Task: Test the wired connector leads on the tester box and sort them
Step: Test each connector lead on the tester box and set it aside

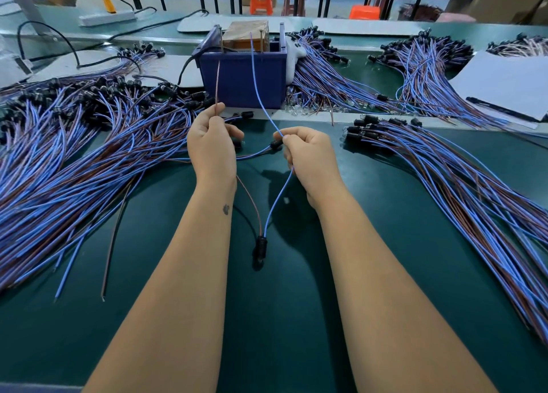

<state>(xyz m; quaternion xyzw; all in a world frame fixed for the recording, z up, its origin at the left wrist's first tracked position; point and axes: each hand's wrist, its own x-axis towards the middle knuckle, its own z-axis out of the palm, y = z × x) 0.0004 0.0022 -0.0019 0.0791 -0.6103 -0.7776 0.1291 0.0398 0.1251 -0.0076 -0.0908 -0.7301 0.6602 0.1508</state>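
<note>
Hands (pixel 212 143) apart, lead (pixel 261 246) hanging between

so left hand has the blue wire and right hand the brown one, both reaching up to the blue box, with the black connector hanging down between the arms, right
Not quite: the wires are swapped. In the head view the left hand pinches the brown wire and the right hand the blue wire. Both do reach up to the blue box, and the black connector hangs between the arms.

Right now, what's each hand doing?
Left hand: pinching the brown wire.
Right hand: pinching the blue wire.
</note>
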